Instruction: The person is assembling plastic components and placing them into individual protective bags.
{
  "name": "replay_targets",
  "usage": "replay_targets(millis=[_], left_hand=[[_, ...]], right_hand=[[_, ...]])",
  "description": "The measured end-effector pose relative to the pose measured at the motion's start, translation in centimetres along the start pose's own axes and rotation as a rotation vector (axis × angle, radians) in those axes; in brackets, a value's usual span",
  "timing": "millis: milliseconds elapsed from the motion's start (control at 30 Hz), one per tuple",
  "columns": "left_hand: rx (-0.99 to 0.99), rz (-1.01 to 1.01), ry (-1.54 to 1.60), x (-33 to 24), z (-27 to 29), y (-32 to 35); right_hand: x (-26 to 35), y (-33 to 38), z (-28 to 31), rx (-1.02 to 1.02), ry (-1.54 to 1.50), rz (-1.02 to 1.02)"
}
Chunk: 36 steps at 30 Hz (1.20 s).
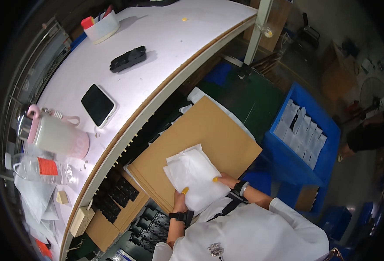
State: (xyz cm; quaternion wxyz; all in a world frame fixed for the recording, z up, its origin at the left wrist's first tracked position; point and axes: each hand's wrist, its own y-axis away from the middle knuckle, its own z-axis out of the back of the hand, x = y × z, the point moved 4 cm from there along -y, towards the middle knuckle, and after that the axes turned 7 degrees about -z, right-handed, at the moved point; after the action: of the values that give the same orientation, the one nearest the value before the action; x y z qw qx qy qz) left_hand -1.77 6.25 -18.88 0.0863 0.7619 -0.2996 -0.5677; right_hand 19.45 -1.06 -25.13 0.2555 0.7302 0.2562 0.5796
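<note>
Both my hands grip a small stack of thin white sheets or pouches (195, 172) by its near part. My left hand (180, 201) is closed on the near left edge, its thumb on top. My right hand (227, 180) pinches the right edge, thumb on top and fingers hidden. The stack is over a large brown cardboard sheet (227, 130); I cannot tell whether it rests on it. Each wrist wears a black band.
A white table (157, 87) curves along the left, bearing a phone (98, 105), a black plastic part (128, 59), a pink-and-white tumbler (61, 137) and a plastic bottle (44, 169). Right stands a blue crate (274, 141) of white-wrapped pieces. Black parts (150, 230) lie lower left.
</note>
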Motion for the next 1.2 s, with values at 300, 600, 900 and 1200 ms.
replay_targets(millis=[300,600,900,1200], left_hand=[[0.124,0.086,-0.284,2.0,-1.9,-1.5],[-0.108,0.043,-0.409,2.8,-2.6,-0.9],[-0.105,-0.048,-0.408,4.2,-6.1,-1.5],[-0.725,-0.302,-1.361,0.4,-2.8,2.8]], right_hand=[[2.0,1.0,3.6,-0.136,-0.229,0.028],[0.3,-0.1,3.9,0.083,-0.300,-0.014],[1.6,0.4,7.7,0.000,-0.165,-0.036],[8.4,3.2,17.7,-0.871,0.630,0.611]])
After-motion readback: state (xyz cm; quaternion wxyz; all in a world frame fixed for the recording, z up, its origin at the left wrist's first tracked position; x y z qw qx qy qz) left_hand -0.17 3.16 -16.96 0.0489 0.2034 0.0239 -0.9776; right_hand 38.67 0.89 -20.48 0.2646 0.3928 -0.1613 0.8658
